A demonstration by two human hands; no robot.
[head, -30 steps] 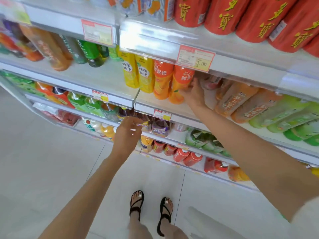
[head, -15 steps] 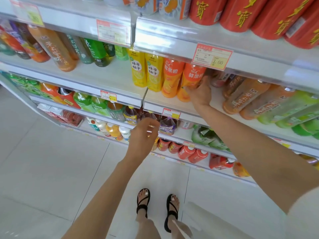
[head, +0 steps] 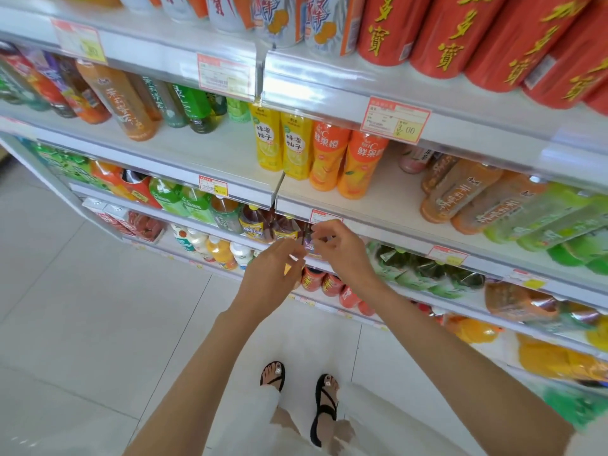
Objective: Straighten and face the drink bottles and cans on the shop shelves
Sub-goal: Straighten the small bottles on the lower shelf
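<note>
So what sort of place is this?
Most likely the drinks aisle of a small shop or convenience store: tiered white shelves carry price tags along their front edges, with rows of juice bottles below and red cans on top.

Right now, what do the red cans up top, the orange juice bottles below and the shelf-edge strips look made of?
Red cans: likely printed metal, glossy, straight cylindrical sides. Orange juice bottles: probably plastic, shiny printed sleeves, waisted shape. Shelf-edge strips: seemingly clear glossy plastic; price tags show through.
</note>
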